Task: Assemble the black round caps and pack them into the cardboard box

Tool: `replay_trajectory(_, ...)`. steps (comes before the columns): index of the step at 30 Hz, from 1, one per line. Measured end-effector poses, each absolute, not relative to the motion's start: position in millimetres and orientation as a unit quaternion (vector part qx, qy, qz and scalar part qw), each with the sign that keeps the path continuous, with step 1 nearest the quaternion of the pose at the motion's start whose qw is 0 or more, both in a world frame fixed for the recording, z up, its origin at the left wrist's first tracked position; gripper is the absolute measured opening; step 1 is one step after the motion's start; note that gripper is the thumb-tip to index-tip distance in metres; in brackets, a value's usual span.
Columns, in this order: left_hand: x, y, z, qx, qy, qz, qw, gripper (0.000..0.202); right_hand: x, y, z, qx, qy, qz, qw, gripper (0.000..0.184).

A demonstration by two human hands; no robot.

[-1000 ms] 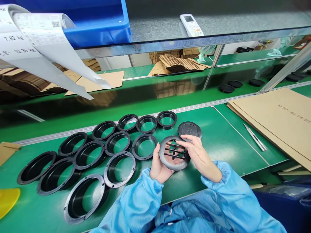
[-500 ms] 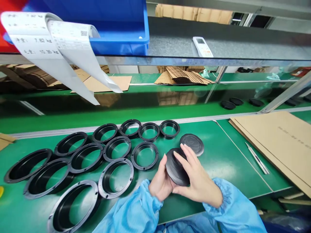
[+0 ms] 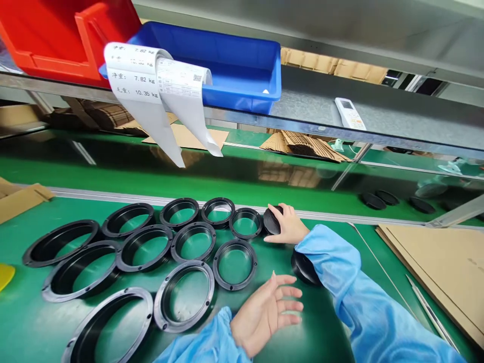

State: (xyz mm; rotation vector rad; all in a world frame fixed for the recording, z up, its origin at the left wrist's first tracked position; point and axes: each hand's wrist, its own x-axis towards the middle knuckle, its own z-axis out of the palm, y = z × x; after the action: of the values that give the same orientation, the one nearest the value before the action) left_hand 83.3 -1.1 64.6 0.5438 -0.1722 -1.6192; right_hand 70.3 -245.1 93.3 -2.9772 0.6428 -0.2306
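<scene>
My right hand reaches forward and grips a round black plastic part at the far edge of the green table, beside the last small ring of the back row. My left hand hovers palm up and empty near the front edge, fingers spread. A black round cap lies on the table under my right forearm, partly hidden by the blue sleeve. Several black plastic rings of growing size lie in rows to the left.
A green conveyor belt runs behind the table. Above it a shelf carries a blue bin, a red bin, hanging paper labels and a white remote. Flat cardboard sheets and a pen lie at right.
Both hands held the black part together; now my right hand has carried it forward to the end of the back ring row and my left hand has let go. The view tilted up.
</scene>
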Motion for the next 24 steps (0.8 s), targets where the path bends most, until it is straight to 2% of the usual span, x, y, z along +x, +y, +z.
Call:
replay_trajectory(5,82.2,0.3,64.6,0.259,-0.063,-0.707,0.655,0.042,69.1,-248.0,76.8,-0.973,0.224,-0.039,0.042,0.119)
replay_trajectory(11,79.2,0.7,69.3,0.279,-0.057,-0.716,0.637,0.039,43.9,-227.5,78.7,-0.968,0.246,0.031,0.033,0.117)
replay_trajectory(14,74.6,1.9,69.6,0.279,-0.060,-0.724,0.628,0.040,38.9,-219.1,94.5,-0.965,0.258,0.048,0.027,0.100)
replay_trajectory(17,71.0,1.9,67.5,0.288,-0.064,-0.725,0.622,0.037,43.2,-215.9,108.1,-0.962,0.260,-0.088,0.007,0.077)
replay_trajectory(19,70.2,0.9,65.2,0.297,-0.067,-0.724,0.619,0.036,50.7,-214.0,105.7,-0.949,0.276,-0.154,-0.010,0.070)
replay_trajectory(24,71.2,-1.2,62.7,0.319,-0.065,-0.713,0.621,0.036,70.2,-212.7,80.7,-0.952,0.304,-0.007,0.020,0.064)
